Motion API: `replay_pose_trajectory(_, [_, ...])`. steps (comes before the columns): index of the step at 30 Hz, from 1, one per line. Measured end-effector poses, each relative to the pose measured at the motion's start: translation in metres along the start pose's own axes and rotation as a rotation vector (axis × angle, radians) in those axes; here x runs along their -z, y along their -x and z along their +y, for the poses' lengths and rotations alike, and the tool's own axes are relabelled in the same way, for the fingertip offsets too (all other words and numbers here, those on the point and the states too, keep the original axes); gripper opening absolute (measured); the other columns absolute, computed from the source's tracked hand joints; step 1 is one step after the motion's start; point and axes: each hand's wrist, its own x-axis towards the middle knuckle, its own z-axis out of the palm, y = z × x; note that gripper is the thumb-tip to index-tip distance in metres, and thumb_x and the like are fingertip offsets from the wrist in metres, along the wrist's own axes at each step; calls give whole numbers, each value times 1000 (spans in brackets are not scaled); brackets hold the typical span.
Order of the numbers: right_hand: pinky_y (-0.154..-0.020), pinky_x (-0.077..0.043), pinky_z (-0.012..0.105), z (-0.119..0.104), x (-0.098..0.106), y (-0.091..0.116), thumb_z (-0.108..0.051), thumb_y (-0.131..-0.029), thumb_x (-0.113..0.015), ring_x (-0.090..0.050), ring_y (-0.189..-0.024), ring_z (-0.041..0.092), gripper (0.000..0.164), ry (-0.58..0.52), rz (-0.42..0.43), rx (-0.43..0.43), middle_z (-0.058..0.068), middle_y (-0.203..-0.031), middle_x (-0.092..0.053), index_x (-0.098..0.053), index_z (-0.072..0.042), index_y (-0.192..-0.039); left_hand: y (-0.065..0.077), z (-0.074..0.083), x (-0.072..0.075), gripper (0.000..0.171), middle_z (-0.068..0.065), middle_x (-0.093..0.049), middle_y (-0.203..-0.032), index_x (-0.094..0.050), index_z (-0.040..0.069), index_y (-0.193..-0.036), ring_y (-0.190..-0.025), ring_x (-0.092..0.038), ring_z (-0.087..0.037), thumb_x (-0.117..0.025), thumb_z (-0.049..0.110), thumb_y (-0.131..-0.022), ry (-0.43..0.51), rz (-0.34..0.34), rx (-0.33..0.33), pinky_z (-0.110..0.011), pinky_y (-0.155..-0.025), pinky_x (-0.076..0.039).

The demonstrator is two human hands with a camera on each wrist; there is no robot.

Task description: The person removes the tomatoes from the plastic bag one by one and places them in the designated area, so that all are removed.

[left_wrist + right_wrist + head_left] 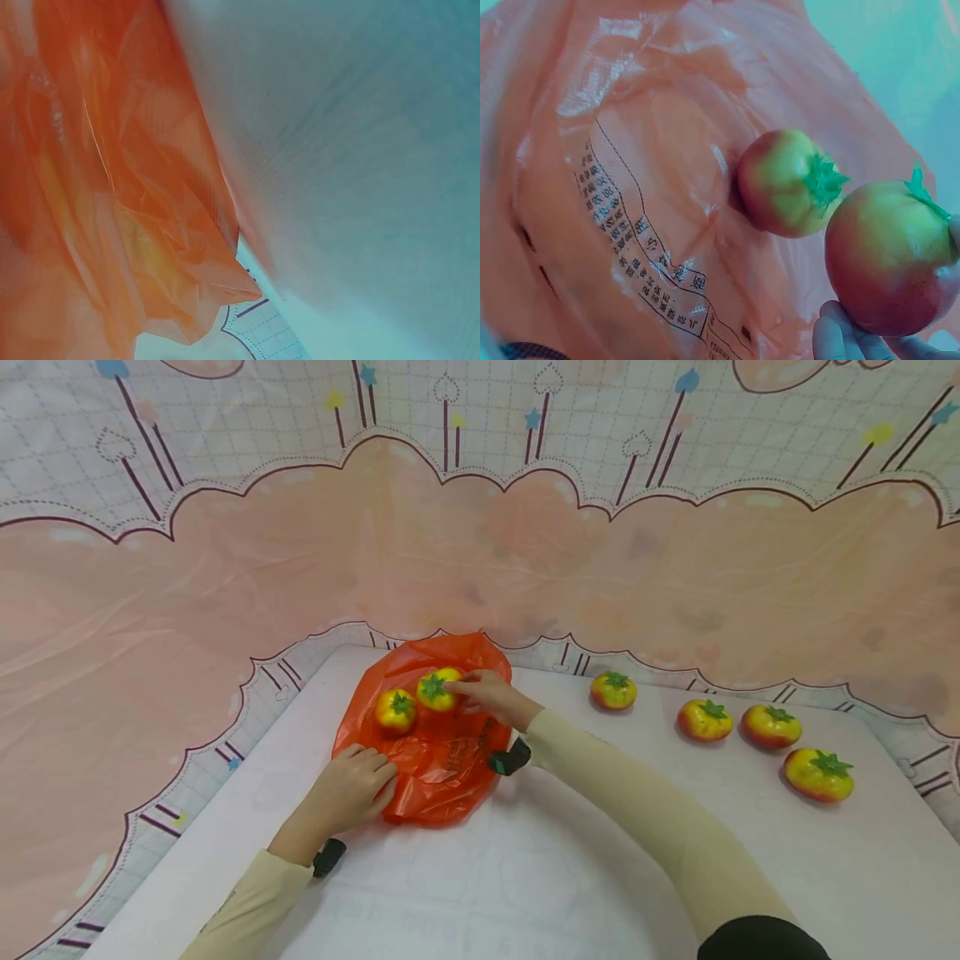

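A red-orange plastic bag (450,777) with dark printing lies spread on the white table. In the head view my right hand (495,696) reaches over the bag and grips a yellow-red persimmon (435,689) with a green leafy top. The right wrist view shows fingertips (831,334) under that fruit. Beside it, a second persimmon (394,712) rests on the bag, untouched by either hand. My left hand (352,789) holds the bag's near left edge with curled fingers. Crumpled bag film (150,180) fills much of the left wrist view, where no fingers can be made out clearly.
On the table's right side sit several more persimmons, one (613,691) apart at the back and another (819,775) nearest the right edge. A patterned cloth (450,560) hangs behind the white table (525,877). Small black devices (510,757) are on both wrists.
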Motion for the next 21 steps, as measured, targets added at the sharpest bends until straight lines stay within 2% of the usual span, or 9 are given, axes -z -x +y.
replay_pose_trajectory(4, [-106,-40,43,-2,3,9,-28,-91,-59,-53,-114,32,63,-13,-28,8,18,-138,-45,-31,-1,-141,0,1,1,19,-4,-71,-77,-70,8,-83,-69,-62,-18,-78,18,-69,1,-5,8,-32,-70,-52])
replay_pose_trajectory(12, [-106,-40,46,-5,14,22,-27,-94,-55,-51,-118,37,64,-23,-96,17,16,-147,-33,-22,-14,-148,1,0,0,20,-4,-71,-77,-70,8,-83,-69,-62,-18,-79,18,-68,4,2,7,-32,-69,-52])
replay_pose_trajectory(16, [-105,-40,48,-6,20,28,-26,-95,-54,-49,-122,39,64,-7,-109,31,16,-148,-32,-21,-15,-149,1,0,-1,20,-3,-71,-77,-70,9,-82,-68,-61,-17,-79,18,-67,-2,4,4,-32,-70,-52])
replay_pose_trajectory(21, [-104,-42,47,-8,27,37,-24,-95,-53,-51,-122,38,58,8,-114,46,17,-144,-37,-28,-13,-146,0,0,0,20,-3,-71,-77,-71,10,-83,-69,-62,-17,-79,20,-69,-4,-7,7,-32,-71,-53])
